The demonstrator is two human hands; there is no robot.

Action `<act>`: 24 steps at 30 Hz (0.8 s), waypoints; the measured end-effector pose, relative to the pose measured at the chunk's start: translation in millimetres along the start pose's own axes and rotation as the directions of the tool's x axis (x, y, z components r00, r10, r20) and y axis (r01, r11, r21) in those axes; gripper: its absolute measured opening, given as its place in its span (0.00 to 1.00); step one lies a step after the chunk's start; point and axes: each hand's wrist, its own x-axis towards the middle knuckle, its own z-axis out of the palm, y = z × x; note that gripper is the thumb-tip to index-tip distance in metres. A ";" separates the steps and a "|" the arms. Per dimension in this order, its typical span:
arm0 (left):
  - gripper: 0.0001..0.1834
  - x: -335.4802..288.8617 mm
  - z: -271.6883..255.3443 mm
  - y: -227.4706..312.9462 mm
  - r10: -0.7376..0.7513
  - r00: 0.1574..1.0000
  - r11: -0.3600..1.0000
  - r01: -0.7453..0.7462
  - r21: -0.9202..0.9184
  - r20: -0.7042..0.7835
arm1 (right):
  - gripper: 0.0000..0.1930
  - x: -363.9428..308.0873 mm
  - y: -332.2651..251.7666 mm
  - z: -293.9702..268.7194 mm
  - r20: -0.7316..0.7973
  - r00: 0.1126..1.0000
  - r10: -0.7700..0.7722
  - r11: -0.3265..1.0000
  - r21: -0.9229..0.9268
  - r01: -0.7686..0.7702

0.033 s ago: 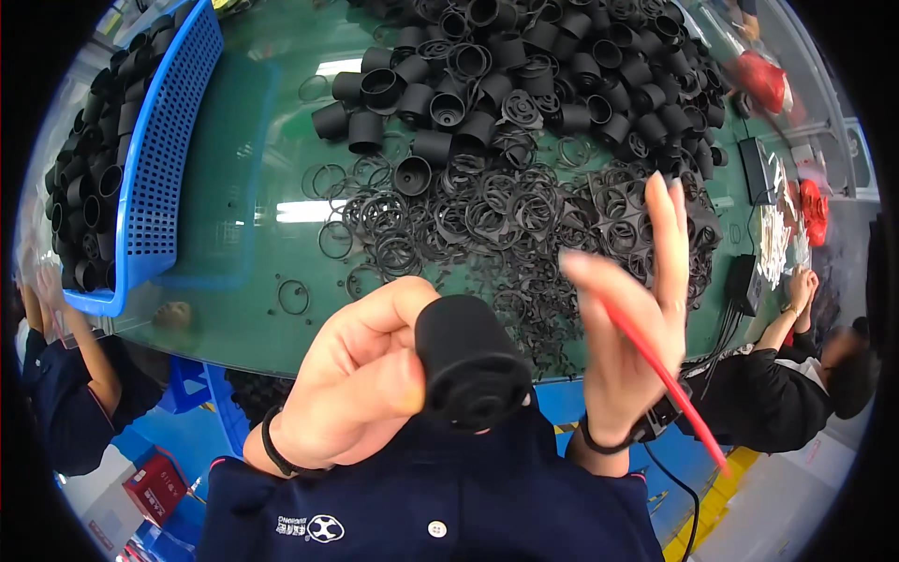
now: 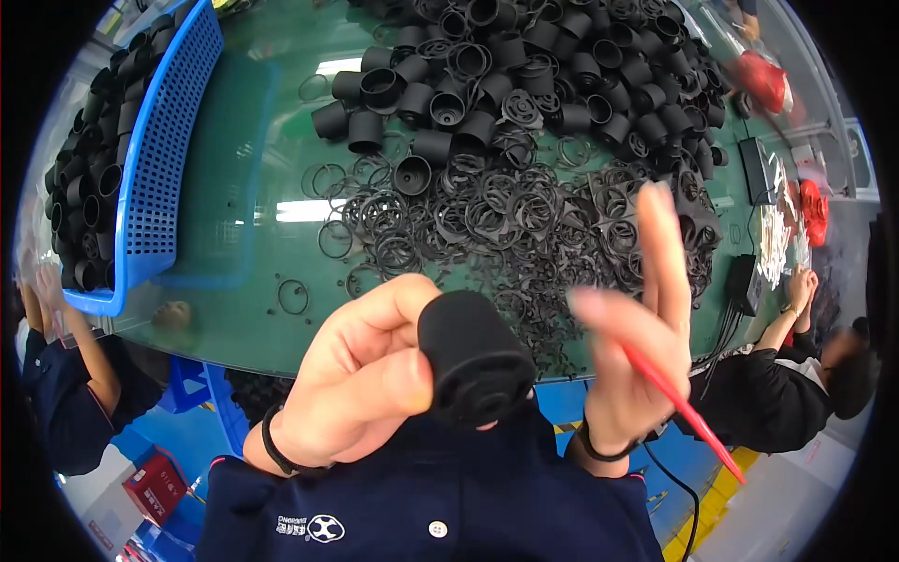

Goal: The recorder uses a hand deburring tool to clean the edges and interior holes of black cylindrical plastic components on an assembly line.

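Observation:
Between thumb and fingers, my left hand (image 2: 361, 379) grips a black cylindrical cup (image 2: 473, 351), tilted so that its end with round openings and a raised centre shows. To the right, apart from the cup, my right hand (image 2: 637, 365) is raised, with some fingers stretched up and partly blurred. A thin red stick (image 2: 688, 412) is held in it, slanting down to the right; its tip is hidden by the hand. Beyond my hands, thin black rings (image 2: 468, 211) and small black scraps (image 2: 538, 314) lie heaped on the green table (image 2: 225, 318).
A large pile of black cups (image 2: 562, 66) covers the far side of the table. On the left stands a blue perforated basket (image 2: 169, 178) full of similar cups. Black boxes (image 2: 744, 286) with cables sit at the right edge. Other people work at both sides.
My right hand has shifted slightly, and the red stick has moved a little down and to the right. The black cup has moved slightly right in my left hand.

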 end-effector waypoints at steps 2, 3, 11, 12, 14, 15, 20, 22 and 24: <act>0.32 -0.1 -0.2 0.3 -0.040 0.999 0.998 0.039 0.047 0.021 | 0.18 9.2 -11.7 -22.5 0.272 0.954 -0.127 0.972 0.224 0.066; 0.32 -0.2 -0.8 0.2 -0.038 0.999 0.998 0.037 0.048 0.015 | 0.17 14.5 -16.1 -22.8 0.315 0.932 -0.181 0.967 0.231 0.110; 0.16 -4.8 -7.9 -6.8 0.056 0.998 0.935 -0.040 -0.352 0.036 | 0.18 12.8 -23.3 6.0 0.152 0.950 -0.272 0.944 0.231 0.234; 0.15 -4.0 -7.1 -7.0 0.051 0.997 0.933 -0.030 -0.357 0.050 | 0.18 12.9 -23.9 3.8 0.154 0.947 -0.281 0.946 0.208 0.247; 0.15 -4.0 -4.2 -4.3 0.027 0.998 0.940 -0.008 -0.340 0.052 | 0.17 13.0 -25.4 1.1 0.155 0.946 -0.286 0.949 0.179 0.258; 0.14 -3.5 -3.8 -3.9 0.006 0.999 0.947 0.009 -0.321 0.046 | 0.16 13.2 -25.1 1.5 0.156 0.946 -0.285 0.952 0.161 0.260; 0.14 -6.0 -12.8 -9.2 0.021 0.999 0.960 -0.010 -0.281 0.033 | 0.14 11.1 -27.9 5.4 0.164 0.931 -0.325 0.945 0.027 0.325; 0.14 -8.1 -13.5 -10.4 0.032 0.998 0.954 -0.013 -0.299 0.060 | 0.12 4.5 -33.7 13.0 0.067 0.924 -0.377 0.902 -0.201 0.383; 0.13 -9.3 -9.7 -8.0 -0.004 1.000 0.959 0.012 -0.282 0.031 | 0.11 4.3 -35.4 11.7 0.057 0.930 -0.364 0.914 -0.172 0.368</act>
